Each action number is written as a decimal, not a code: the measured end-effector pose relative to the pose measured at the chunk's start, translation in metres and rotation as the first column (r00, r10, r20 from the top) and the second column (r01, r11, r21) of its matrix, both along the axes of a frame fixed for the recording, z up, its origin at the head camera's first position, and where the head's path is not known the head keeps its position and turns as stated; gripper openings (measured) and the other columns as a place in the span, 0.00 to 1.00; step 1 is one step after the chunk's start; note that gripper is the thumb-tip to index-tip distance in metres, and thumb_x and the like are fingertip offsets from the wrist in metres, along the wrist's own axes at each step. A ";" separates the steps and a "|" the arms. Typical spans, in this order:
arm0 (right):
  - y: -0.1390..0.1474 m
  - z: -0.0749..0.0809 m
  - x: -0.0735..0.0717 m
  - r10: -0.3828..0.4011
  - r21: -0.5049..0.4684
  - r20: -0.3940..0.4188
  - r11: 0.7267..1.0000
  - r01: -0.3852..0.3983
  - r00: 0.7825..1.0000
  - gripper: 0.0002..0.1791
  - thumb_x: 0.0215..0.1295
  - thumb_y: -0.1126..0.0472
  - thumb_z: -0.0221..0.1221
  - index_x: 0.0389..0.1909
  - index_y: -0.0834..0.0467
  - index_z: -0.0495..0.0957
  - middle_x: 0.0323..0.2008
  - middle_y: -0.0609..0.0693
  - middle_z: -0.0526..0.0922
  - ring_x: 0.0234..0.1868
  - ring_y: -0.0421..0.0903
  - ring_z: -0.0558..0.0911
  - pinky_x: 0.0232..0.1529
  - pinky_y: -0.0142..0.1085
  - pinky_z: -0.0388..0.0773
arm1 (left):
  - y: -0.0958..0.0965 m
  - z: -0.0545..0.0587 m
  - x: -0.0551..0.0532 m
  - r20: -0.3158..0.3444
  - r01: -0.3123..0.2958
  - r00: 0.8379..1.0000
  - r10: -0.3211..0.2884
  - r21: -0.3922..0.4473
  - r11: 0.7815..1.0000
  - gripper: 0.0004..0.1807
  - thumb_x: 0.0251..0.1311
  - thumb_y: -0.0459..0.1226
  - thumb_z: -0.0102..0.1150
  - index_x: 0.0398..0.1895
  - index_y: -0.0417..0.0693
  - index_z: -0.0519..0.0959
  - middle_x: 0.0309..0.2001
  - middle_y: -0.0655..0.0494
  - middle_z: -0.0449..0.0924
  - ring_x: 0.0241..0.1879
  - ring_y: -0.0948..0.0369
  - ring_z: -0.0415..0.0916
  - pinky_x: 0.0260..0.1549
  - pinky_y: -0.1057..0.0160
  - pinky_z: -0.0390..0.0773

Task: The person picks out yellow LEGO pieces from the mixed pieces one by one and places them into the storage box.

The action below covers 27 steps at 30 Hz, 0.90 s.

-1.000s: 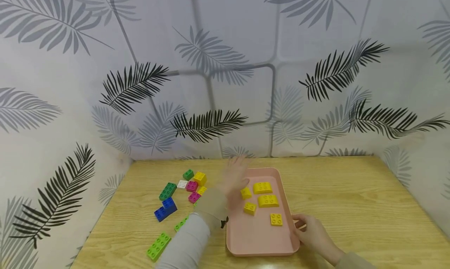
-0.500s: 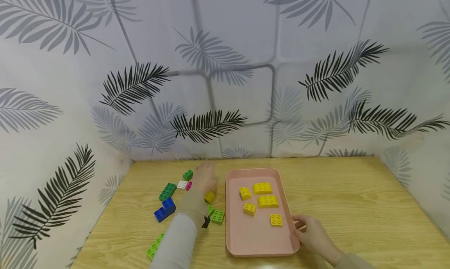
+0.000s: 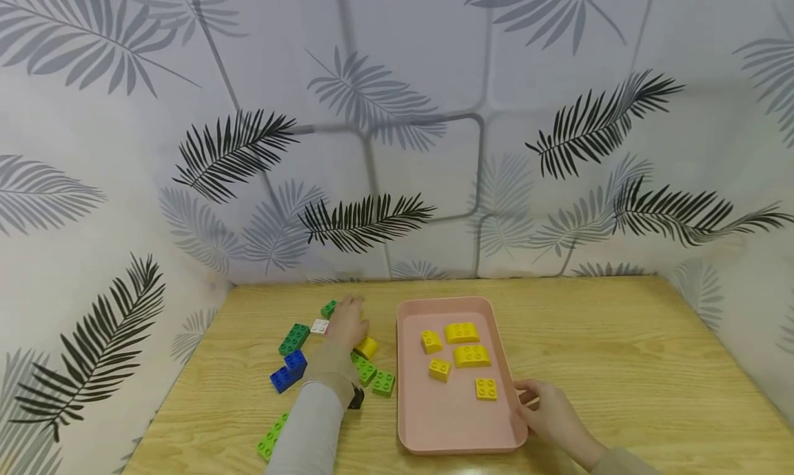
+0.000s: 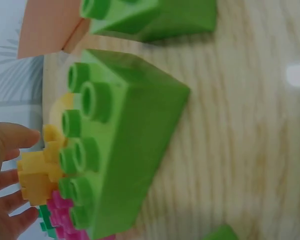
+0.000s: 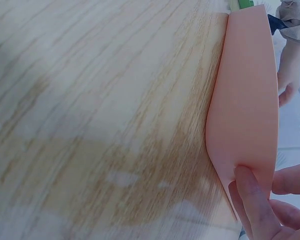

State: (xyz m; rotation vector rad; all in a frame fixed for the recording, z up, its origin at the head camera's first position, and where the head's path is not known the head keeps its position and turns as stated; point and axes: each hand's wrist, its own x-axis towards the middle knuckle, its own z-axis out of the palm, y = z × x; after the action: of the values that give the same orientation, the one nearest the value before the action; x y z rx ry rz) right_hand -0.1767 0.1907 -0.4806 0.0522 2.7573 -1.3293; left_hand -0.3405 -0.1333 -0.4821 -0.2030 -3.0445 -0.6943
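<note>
My left hand (image 3: 346,329) reaches over a loose group of toy building bricks on the left of the table. In the left wrist view its thumb and fingers are spread beside yellow bricks (image 4: 37,180), holding nothing. Magenta bricks (image 4: 62,215) lie just below those, and a large light green brick (image 4: 122,135) fills the foreground. A yellow rounded brick (image 3: 367,348) shows beside the hand in the head view. My right hand (image 3: 552,413) pinches the right wall of a pink tray (image 3: 449,423), with fingers against its outer side and over its rim. Several yellow bricks (image 3: 473,356) lie in the tray.
Blue bricks (image 3: 288,371), a dark green brick (image 3: 294,338) and a white brick (image 3: 319,326) lie left of my left hand. A long light green brick (image 3: 271,437) is near the front, partly behind the sleeve. A leaf-patterned cloth (image 3: 422,151) hangs behind the table.
My left hand has moved left from over the tray's left edge to the loose bricks, shifting slightly further left in the last half second. My right hand stays at the tray.
</note>
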 end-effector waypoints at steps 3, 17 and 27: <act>0.000 0.000 0.000 0.001 -0.006 -0.009 1.000 -0.001 1.000 0.18 0.50 0.75 0.60 0.45 0.73 0.75 0.27 0.54 0.80 0.28 0.48 0.81 0.24 0.35 0.79 | -0.002 -0.002 0.000 0.002 -0.009 1.000 0.009 -0.006 1.000 0.24 0.59 0.31 0.54 0.60 0.39 0.68 0.60 0.40 0.63 0.59 0.44 0.60 0.50 0.49 0.70; 0.001 0.001 0.000 0.008 0.000 -0.019 1.000 -0.008 1.000 0.18 0.49 0.75 0.60 0.44 0.73 0.75 0.27 0.53 0.80 0.28 0.48 0.81 0.25 0.35 0.79 | -0.001 -0.004 0.000 -0.022 -0.025 0.999 0.025 -0.032 0.999 0.20 0.59 0.24 0.48 0.56 0.39 0.71 0.58 0.41 0.65 0.57 0.46 0.63 0.48 0.52 0.73; 0.000 0.002 0.001 0.003 -0.017 -0.021 1.000 -0.003 1.000 0.18 0.48 0.76 0.59 0.44 0.73 0.75 0.27 0.54 0.79 0.28 0.49 0.81 0.24 0.35 0.79 | -0.001 -0.004 0.000 -0.034 -0.025 0.999 0.024 -0.010 1.000 0.20 0.59 0.22 0.48 0.55 0.39 0.73 0.56 0.41 0.67 0.56 0.46 0.64 0.45 0.53 0.75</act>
State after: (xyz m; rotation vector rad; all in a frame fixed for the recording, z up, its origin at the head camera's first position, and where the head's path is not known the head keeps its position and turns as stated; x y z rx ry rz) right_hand -0.1758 0.1912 -0.4790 0.0334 2.7618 -1.3597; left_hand -0.3410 -0.1344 -0.4866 -0.1752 -3.0140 -0.6665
